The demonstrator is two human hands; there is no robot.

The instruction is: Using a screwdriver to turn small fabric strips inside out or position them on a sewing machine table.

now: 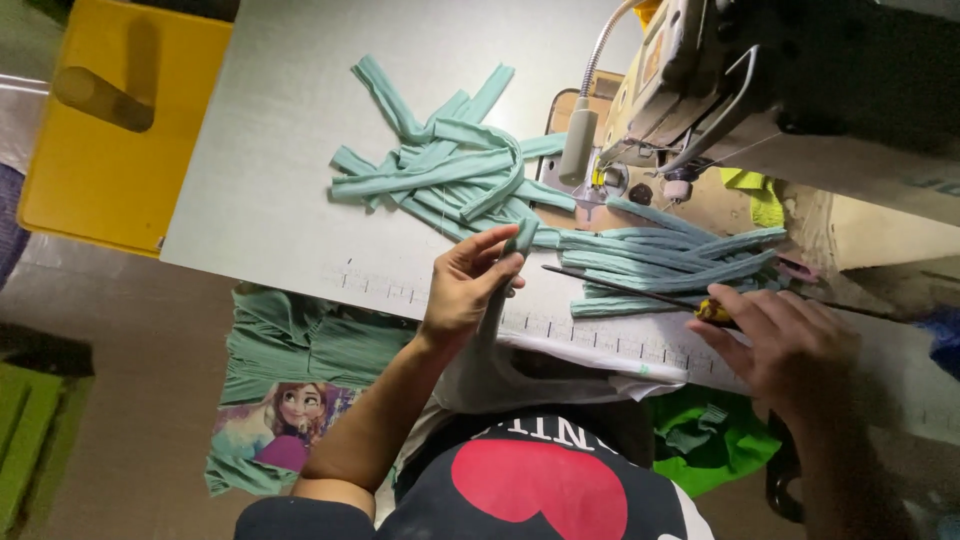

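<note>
Head view: fabric strip (pixel 505 275) upright, near-vertical.

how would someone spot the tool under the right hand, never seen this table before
Start at the sewing machine at the table's far right, then drop to the pile of teal fabric strips before it. Across their near edge lies a thin dark rod, its yellow-and-black handle under the right hand: the only rigid thing there.

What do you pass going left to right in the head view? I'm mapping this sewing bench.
Yellow bin → pile of green strips → left hand holding a strip → thin rod → right hand.
</note>
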